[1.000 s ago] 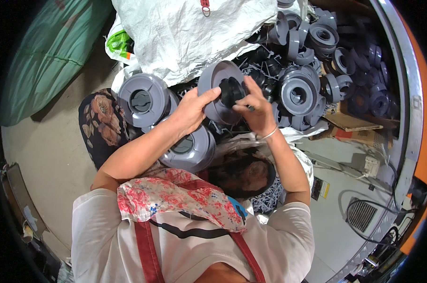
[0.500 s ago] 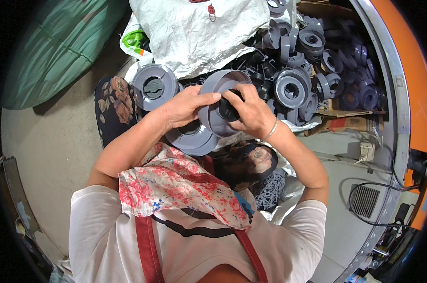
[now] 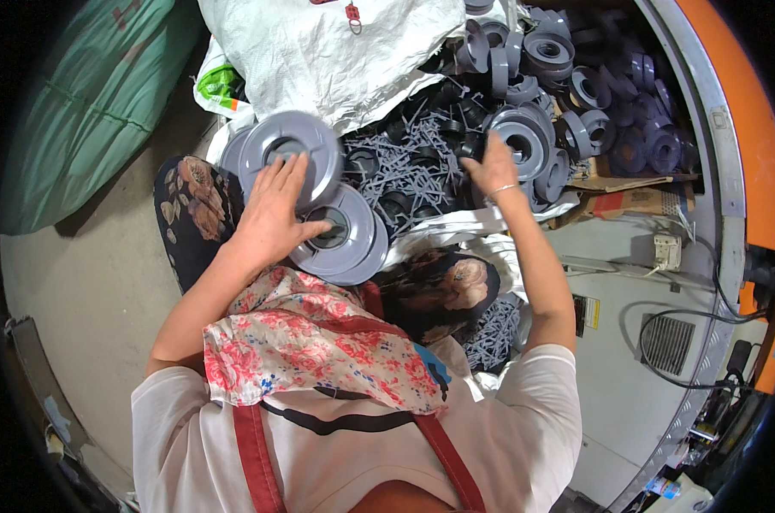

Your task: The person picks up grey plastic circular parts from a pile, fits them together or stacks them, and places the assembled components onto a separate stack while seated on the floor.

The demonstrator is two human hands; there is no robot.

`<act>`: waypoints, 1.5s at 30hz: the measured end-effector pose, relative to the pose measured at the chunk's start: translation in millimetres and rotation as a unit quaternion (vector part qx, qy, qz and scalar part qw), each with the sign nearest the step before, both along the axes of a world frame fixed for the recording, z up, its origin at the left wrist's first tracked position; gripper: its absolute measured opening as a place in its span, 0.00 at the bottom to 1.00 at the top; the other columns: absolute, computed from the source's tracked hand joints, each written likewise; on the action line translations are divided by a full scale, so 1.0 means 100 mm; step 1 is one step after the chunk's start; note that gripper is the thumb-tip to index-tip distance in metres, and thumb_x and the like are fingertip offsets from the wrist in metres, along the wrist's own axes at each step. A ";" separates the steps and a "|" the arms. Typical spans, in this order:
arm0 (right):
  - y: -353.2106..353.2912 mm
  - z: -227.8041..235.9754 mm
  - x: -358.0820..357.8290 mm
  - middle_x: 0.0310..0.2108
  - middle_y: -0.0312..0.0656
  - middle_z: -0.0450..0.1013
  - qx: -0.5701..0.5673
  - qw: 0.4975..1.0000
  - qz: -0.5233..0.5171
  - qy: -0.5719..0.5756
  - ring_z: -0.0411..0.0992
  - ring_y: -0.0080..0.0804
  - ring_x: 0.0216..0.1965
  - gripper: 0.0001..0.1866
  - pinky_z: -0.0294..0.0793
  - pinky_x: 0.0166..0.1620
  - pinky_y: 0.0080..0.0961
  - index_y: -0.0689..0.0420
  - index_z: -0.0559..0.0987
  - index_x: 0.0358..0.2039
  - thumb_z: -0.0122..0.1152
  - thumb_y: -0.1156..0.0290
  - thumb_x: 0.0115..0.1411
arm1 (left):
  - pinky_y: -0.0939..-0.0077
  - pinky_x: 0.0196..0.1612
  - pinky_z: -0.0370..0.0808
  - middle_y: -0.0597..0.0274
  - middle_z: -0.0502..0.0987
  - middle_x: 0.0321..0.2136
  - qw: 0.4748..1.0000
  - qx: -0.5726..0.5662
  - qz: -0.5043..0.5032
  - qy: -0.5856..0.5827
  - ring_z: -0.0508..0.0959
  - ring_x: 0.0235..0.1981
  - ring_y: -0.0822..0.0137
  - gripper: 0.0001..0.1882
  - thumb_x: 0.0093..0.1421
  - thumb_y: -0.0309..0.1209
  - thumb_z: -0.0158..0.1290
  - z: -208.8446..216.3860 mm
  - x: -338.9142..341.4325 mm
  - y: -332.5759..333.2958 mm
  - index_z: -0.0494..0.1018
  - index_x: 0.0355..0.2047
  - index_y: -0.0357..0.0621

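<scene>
sack: we see a white woven bag (image 3: 336, 51) at top
bundle: green wrapped roll (image 3: 79, 111) on the left
cardboard: flattened box (image 3: 627, 201) on the right
outlet: white socket (image 3: 666, 250) on the floor

I'm looking down at the pale floor (image 3: 88, 282): green sack (image 3: 71, 111) upper left, white woven bag (image 3: 336, 51) top centre, grey plastic reels (image 3: 567, 94) heaped upper right, flattened cardboard (image 3: 635, 201) beside them.

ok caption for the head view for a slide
Left hand on stacked grey discs, right hand reaching into black parts.
</scene>
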State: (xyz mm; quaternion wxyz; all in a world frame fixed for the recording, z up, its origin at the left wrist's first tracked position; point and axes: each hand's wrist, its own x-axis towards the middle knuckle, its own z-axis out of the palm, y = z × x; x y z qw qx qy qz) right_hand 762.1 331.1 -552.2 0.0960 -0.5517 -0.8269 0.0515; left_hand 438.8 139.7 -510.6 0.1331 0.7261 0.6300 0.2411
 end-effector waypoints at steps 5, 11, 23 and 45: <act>0.39 -0.52 0.82 0.43 0.44 0.69 -0.046 0.947 -0.099 -0.304 0.64 0.43 0.48 0.28 0.51 0.58 0.42 0.61 0.67 0.43 0.67 0.67 0.41 | 0.65 0.56 0.61 0.44 0.66 0.50 0.987 -0.002 0.008 -0.161 0.65 0.53 0.50 0.32 0.47 0.33 0.59 0.00 0.08 0.12 0.62 0.52 0.35; -0.10 -0.29 0.10 0.38 0.49 0.67 -0.037 0.985 0.156 0.062 0.64 0.49 0.41 0.28 0.58 0.53 0.43 0.62 0.68 0.42 0.68 0.69 0.38 | 0.67 0.59 0.54 0.46 0.61 0.55 0.733 -0.238 0.114 -0.626 0.58 0.59 0.58 0.37 0.52 0.40 0.58 -0.35 0.64 0.67 0.58 0.55 0.32; 0.81 -0.69 -0.27 0.39 0.48 0.72 -0.155 0.980 -0.042 0.115 0.69 0.41 0.43 0.17 0.68 0.46 0.32 0.58 0.73 0.43 0.58 0.71 0.51 | 0.74 0.46 0.69 0.53 0.70 0.42 0.763 -0.257 0.147 -0.574 0.71 0.43 0.67 0.36 0.49 0.37 0.60 -0.34 0.75 1.14 0.57 0.52 0.32; -0.42 0.81 -0.87 0.32 0.53 0.68 -0.162 0.948 0.186 0.200 0.65 0.50 0.38 0.24 0.66 0.41 0.36 0.62 0.73 0.37 0.66 0.58 0.43 | 0.70 0.45 0.73 0.59 0.71 0.41 0.500 -0.270 0.021 -0.822 0.73 0.40 0.68 0.24 0.56 0.38 0.54 0.00 0.66 0.69 0.64 0.48 0.36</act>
